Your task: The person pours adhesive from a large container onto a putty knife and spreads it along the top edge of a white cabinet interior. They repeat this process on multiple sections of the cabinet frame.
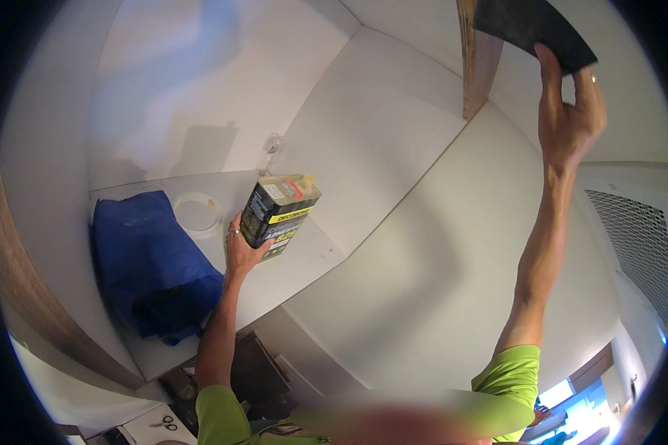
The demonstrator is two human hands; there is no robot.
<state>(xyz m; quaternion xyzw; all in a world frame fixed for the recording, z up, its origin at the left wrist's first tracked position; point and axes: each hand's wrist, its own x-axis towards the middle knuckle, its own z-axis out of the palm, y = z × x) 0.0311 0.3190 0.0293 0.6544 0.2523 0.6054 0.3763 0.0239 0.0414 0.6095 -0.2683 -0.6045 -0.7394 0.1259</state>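
My left hand [244,249] grips the lower part of a rectangular metal adhesive can [281,214], thumb on the front and fingers round the side. The can has a black and yellow printed label, a red carry handle and a yellowish cap. It is tilted, over a white shelf [306,258]; whether its base touches the shelf I cannot tell. High at the upper right, my right hand [570,119] pinches the lower edge of a dark, flat sheet [534,33]. The sheet overlaps a wood-faced panel edge [479,72] and runs out of view at the top.
A dark blue fabric bag [150,261] lies on the shelf beside a roll of pale tape [196,214]. A small fitting [274,143] sits on the back wall. Scissors [168,424] lie on a white surface below left. A perforated grille [632,239] is at right.
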